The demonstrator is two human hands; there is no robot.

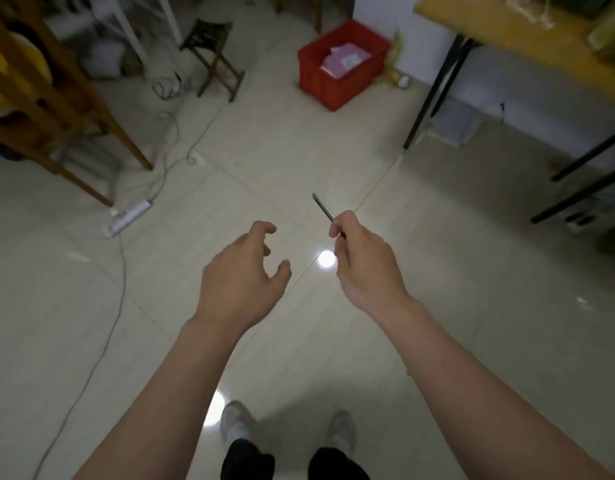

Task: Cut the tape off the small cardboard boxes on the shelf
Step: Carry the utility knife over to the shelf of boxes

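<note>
So the cutter (322,207) is a thin, dark grey strip seen nearly edge-on, its fine detail blurred. Its long axis runs diagonally. The free tip points up and left in the head view, away from the person, and the near end is hidden in the right hand (365,261). That hand's fingers (337,227) pinch it against the thumb, in the air above the tiled floor (437,271). The left hand (242,275) hovers near, its fingers spread and loosely curled, holding nothing. Farther off are a red crate (320,90) with pink papers (346,58), their print too blurred to read, a folding stool (214,53), a power strip (128,216) and 2 shoes (235,424).
</note>
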